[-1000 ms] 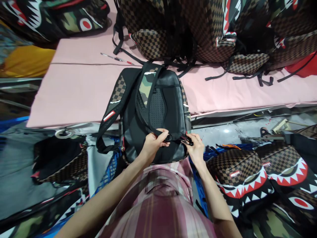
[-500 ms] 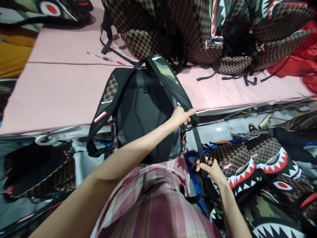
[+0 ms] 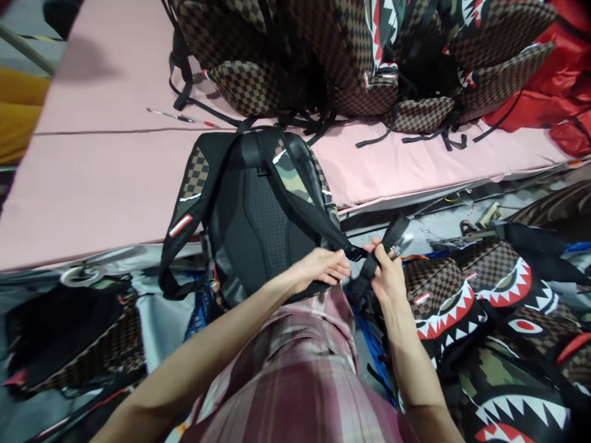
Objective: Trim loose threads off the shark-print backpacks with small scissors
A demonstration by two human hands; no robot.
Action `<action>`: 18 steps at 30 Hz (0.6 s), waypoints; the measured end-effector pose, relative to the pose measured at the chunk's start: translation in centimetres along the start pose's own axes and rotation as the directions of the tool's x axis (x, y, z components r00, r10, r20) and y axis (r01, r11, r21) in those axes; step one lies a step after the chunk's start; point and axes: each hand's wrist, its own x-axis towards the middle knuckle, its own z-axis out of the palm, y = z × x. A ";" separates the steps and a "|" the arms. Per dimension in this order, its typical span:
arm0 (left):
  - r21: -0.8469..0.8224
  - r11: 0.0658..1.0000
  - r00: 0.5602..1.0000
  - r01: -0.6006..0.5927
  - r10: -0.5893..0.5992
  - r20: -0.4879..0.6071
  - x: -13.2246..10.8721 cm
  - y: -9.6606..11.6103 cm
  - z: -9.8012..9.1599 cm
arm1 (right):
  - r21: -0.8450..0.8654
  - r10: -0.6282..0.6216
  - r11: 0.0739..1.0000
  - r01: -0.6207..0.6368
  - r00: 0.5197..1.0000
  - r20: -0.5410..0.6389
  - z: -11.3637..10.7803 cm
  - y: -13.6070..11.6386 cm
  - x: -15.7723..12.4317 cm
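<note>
A black backpack (image 3: pixel 265 227) leans against the table edge, its padded back facing me. Its shoulder straps carry checkered and camouflage patches. My left hand (image 3: pixel 318 271) lies over the pack's lower right corner, fingers stretched out, close to the end of the right-side shoulder strap (image 3: pixel 318 221). To the right of the pack, my right hand (image 3: pixel 388 274) is closed on black strap webbing (image 3: pixel 369 267), just past the buckle (image 3: pixel 354 252). A wide black end of webbing sticks up above that hand. Something small and shiny shows by its fingers; I cannot make out what it is.
Checkered backpacks (image 3: pixel 295 55) crowd the back of the pink-covered table (image 3: pixel 106 178). A pen (image 3: pixel 182 117) lies near them. Shark-mouth bags (image 3: pixel 489 301) are piled low on the right, and a dark bag (image 3: pixel 69 320) sits low on the left beside a white ring (image 3: pixel 83 275).
My left hand has let go of the shoulder strap and moved down. My right hand has risen with the webbing. The raised strap has dropped against the pack, and the view has shifted.
</note>
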 end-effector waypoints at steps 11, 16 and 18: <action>-0.068 0.979 0.964 -0.191 0.174 -0.203 -4.3 0.0 2.4 | -0.361 -0.046 0.925 0.117 0.978 0.201 1.4 0.4 1.4; -0.021 0.974 0.928 -0.224 0.207 -0.309 -4.3 1.1 1.7 | -0.818 -0.385 0.381 0.431 0.878 0.283 -3.2 -1.2 -1.4; -0.015 0.975 0.932 -0.222 0.207 -0.299 -4.2 1.4 1.6 | -0.828 -0.468 0.170 0.535 0.783 0.409 -3.6 -1.7 -2.5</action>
